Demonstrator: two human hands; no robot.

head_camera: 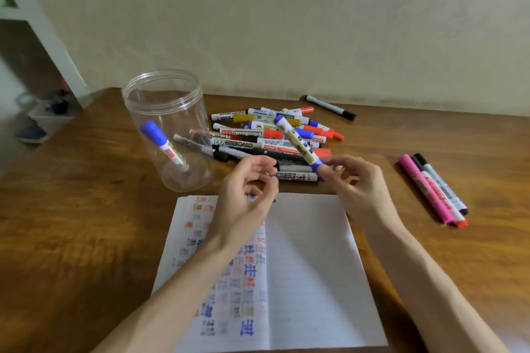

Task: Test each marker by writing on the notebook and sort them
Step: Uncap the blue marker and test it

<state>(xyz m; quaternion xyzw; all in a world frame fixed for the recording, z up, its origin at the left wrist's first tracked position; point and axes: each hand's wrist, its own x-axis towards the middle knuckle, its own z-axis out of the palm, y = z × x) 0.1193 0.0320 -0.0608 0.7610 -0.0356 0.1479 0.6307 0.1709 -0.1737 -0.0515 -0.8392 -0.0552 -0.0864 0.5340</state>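
My right hand pinches a blue-ended white marker by its lower blue end. The marker slants up and to the left over the pile of markers. My left hand hovers over the top edge of the open notebook, and its curled fingers hold a small blue piece, apparently the marker's cap. The notebook's left page is covered with coloured test marks, while the right page is blank. A clear plastic jar stands to the left with a blue marker and a dark one inside.
Three markers, pink, red-tipped and black, lie side by side on the right of the wooden table. A single black marker lies at the back near the wall. The table's left edge drops to the floor with a bin.
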